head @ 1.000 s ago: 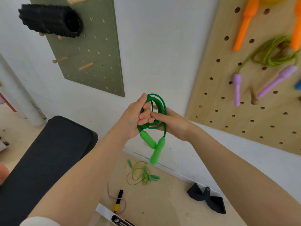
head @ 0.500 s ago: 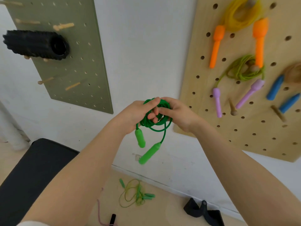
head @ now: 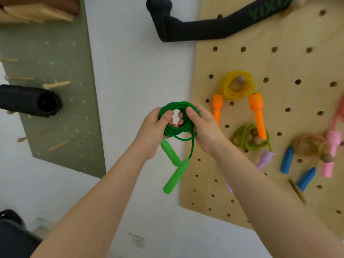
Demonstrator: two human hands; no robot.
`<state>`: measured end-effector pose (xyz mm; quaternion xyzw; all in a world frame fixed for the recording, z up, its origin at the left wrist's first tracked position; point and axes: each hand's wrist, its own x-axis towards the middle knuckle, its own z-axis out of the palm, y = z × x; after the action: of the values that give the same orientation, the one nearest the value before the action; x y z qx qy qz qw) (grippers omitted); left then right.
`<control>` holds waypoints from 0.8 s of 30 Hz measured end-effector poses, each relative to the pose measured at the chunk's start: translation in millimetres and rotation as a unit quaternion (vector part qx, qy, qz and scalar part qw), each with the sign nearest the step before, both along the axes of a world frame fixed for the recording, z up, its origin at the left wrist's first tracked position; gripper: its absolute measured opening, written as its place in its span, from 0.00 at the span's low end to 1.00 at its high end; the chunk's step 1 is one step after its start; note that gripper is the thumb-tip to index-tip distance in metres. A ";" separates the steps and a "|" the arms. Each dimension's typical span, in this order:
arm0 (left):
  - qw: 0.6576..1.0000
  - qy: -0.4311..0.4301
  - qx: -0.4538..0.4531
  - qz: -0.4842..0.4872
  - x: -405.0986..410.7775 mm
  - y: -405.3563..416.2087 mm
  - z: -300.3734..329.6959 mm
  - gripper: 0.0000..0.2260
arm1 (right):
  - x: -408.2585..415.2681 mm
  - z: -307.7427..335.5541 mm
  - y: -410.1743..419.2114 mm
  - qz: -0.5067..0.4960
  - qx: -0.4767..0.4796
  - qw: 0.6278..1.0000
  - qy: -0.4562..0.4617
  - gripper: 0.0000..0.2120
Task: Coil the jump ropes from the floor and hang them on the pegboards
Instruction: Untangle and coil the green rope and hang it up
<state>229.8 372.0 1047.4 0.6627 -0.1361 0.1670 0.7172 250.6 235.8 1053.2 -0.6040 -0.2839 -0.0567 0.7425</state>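
At the left hangs the sage-green pegboard [head: 55, 101] with its thin wooden pegs, and just right of it our left hand [head: 152, 131] pinches the left side of the coiled bright-green rubber jump rope [head: 176, 118], held in the air before the white wall with both green handles dangling. Our right hand [head: 203, 127] grips the coil's right side, fingers curled through its centre. To hang it well, we judge we should keep the loops gathered with the opening wide, then slip it fully over a free round-knobbed peg on the pale plywood pegboard [head: 279, 62] at the right, beside the hung yellow rope with orange handles [head: 236, 86].
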 end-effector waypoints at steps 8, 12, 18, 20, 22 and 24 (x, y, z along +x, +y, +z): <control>0.990 -0.133 0.034 0.014 39.2 -46.4 84.8 0.06 | 21.0 88.6 -44.7 -0.114 -0.028 0.985 -0.129 0.07; 0.985 -0.168 0.047 0.000 54.1 -80.9 107.6 0.06 | 23.2 111.6 -74.3 -0.186 -0.041 0.969 -0.155 0.09; 0.960 -0.263 0.092 -0.007 62.6 -139.5 159.4 0.05 | 24.4 154.2 -128.0 -0.312 -0.035 0.921 -0.230 0.07; 0.952 -0.290 0.101 -0.008 65.0 -157.7 178.0 0.04 | 22.6 170.7 -145.9 -0.323 -0.014 0.910 -0.259 0.07; 0.945 -0.310 0.107 -0.015 69.3 -173.1 195.8 0.05 | 22.4 188.4 -162.8 -0.376 -0.009 0.877 -0.299 0.06; 0.939 -0.321 0.120 -0.021 76.0 -186.3 210.9 0.06 | 27.0 203.0 -175.3 -0.428 -0.003 0.848 -0.314 0.06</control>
<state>305.8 185.7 1258.3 0.6524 -0.3917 0.3378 0.5539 277.6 60.5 1256.2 -0.6181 -0.2154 -0.5543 0.5141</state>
